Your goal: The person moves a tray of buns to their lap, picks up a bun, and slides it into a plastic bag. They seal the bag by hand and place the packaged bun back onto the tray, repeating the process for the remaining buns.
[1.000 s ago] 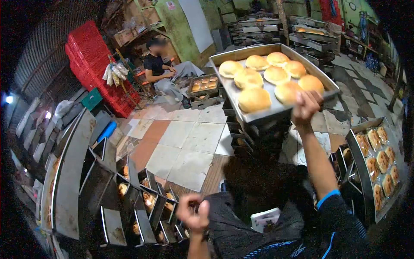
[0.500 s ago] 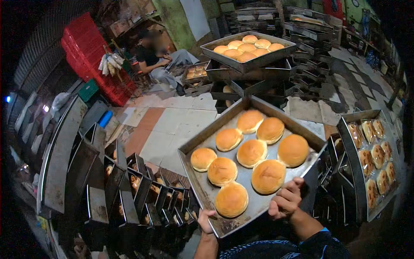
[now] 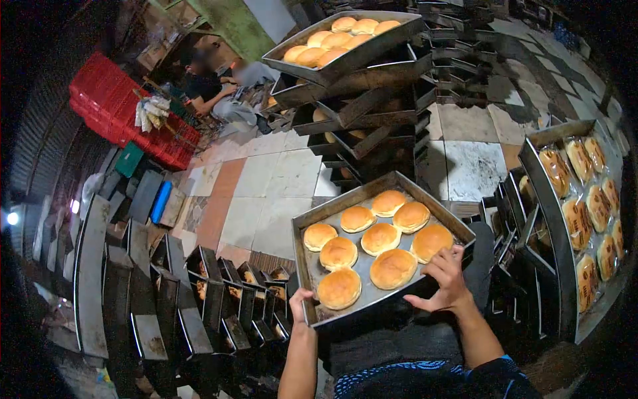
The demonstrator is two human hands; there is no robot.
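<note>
A square metal baking tray (image 3: 375, 307) of round golden buns (image 3: 381, 239) is in front of me, low over my lap. My left hand (image 3: 302, 306) grips its near left corner, thumb over the rim. At the right side is my right hand (image 3: 444, 282), with its thumb spread away from the bent fingers. Those fingertips reach over the rim to the edge of a browned bun (image 3: 432, 243) in the right corner.
Ahead rises a stack of trays (image 3: 359, 93), topped by one full of buns (image 3: 335, 41). Wrapped breads (image 3: 598, 208) fill a tray at right. More stacked trays (image 3: 199, 292) stand at left. Red crates (image 3: 126, 110) and a seated person (image 3: 212, 93) are farther back.
The tray has come lower and flatter. My right hand has loosened from the near right edge and moved up to the bun there. My left hand keeps its corner.
</note>
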